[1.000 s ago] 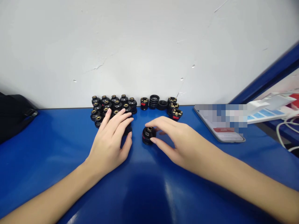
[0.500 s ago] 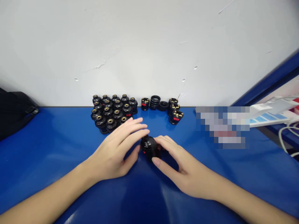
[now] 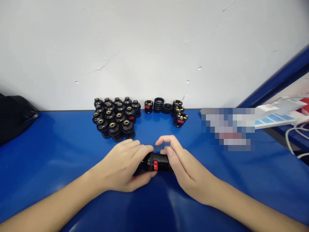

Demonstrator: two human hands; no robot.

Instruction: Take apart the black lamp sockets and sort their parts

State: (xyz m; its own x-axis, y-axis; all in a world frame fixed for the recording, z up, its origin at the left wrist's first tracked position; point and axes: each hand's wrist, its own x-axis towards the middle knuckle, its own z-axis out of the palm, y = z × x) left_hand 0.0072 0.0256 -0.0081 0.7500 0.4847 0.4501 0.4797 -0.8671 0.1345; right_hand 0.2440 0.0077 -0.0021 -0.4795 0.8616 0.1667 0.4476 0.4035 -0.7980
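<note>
Near the middle of the blue table I have a black lamp holder (image 3: pixel 162 162) lying sideways, its red switch facing me. My left hand (image 3: pixel 124 166) is closed around its domed left end, thumb below and fingers over the top. At the other end, my right hand (image 3: pixel 184 164) curls loosely about the rim, index finger bent and raised clear. The right palm hides that end. Behind my left hand, several assembled lamp holders (image 3: pixel 114 129) stand upright in rows, brass-threaded holes on top.
Against the white wall stand a lamp holder body (image 3: pixel 148 106) with bare brass contacts, a stack of black rings (image 3: pixel 158 104) and a lower black ring (image 3: pixel 167 108). More open bodies (image 3: pixel 180 120) line up beside them. A black bag (image 3: pixel 16 116) lies left; a power strip (image 3: pixel 275 121) and cables lie right.
The lamp holder has tipped from upright onto its side. My left hand has come down and closed on its domed end; my right hand has shifted to the opposite end.
</note>
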